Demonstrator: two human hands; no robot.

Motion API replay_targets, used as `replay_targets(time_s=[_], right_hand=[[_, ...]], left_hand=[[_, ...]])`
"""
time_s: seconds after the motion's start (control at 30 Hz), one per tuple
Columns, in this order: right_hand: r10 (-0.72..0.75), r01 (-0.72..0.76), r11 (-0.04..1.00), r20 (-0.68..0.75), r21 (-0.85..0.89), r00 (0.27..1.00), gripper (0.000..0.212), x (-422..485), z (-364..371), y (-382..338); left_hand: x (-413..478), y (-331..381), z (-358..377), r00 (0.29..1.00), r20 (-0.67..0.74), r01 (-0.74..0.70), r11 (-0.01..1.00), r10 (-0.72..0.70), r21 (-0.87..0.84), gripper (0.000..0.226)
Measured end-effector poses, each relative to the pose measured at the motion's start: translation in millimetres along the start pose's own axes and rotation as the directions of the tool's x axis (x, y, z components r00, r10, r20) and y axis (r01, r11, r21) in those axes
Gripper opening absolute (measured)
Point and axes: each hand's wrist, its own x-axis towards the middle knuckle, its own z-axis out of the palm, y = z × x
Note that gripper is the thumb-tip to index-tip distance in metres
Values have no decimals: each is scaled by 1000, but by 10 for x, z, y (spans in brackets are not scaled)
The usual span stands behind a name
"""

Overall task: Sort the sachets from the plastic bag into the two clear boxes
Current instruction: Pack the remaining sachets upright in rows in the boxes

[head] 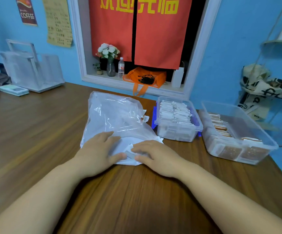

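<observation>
Sorting looks nearly done: the white-sachet box (177,130) near the far edge and the orange-sachet box (248,146) by the right edge are well filled, while the plastic bag (115,114) lies almost flat mid-surface, one sachet (144,118) poking out. The left hand (98,154) and right hand (157,157) press its near end, fingers (109,135) straight and holding nothing. Open wooden surface (35,132) lies to the left

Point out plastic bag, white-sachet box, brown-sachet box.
plastic bag (113,114), head view, crinkled upper face.
white-sachet box (179,125), head view, front rim.
brown-sachet box (245,119), head view, bare right wall.
</observation>
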Motion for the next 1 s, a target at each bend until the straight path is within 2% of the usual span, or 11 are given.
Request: replay_targets(time_s=[0.1, 0.17, 0.23, 0.37, 0.43, 0.53, 0.7, 0.77, 0.83, 0.9, 1.0], right_hand=[[116, -101, 984, -96, 146, 989, 37, 5, -16, -34], [152, -148, 987, -76, 56, 985, 49, 56, 1, -60], [189, -190, 982, -40, 3, 981, 55, 118, -8, -89], [246, -238, 951, -16, 199, 969, 64, 166, -25, -117], [227, -203, 939, -58, 278, 972, 48, 150, -35, -126], [169, -97, 925, -168, 368, 971, 14, 87, -115, -125], [185, -65, 931, -310, 360, 933, 26, -56, -318, 16], [248, -87, 908, -359, 409, 900, 23, -123, -408, 141], [310, -101, 875, -388, 474, 868, 19, -182, -504, 255], [352, -105, 857, -424, 504, 834, 18, -217, -615, 348], [387, -119, 863, -491, 490, 780, 21, -249, -827, 480]], left_hand=[[-55, 13, -45, 997, 67, -43, 998, 47, -52, 94], [-73, -7, -73, 993, 90, -62, 994, 70, -85, 115], [-66, -34, -66, 993, 87, -69, 995, 74, -66, 117], [-47, -19, -40, 997, 36, -66, 997, 68, -37, 100], [-39, -7, -28, 997, 26, -68, 998, 68, -14, 101], [-32, -7, -26, 999, 11, -35, 999, 34, 40, 80], [43, -157, -114, 990, -70, 130, 985, -123, 118, 70], [77, -198, -134, 974, -95, 214, 970, -204, 111, 70], [111, -158, -139, 963, -147, 242, 965, -226, 103, 70], [156, -23, -139, 955, -252, 184, 980, -159, 80, 67], [314, 352, -140, 925, -380, -22, 999, 11, -23, 56]])
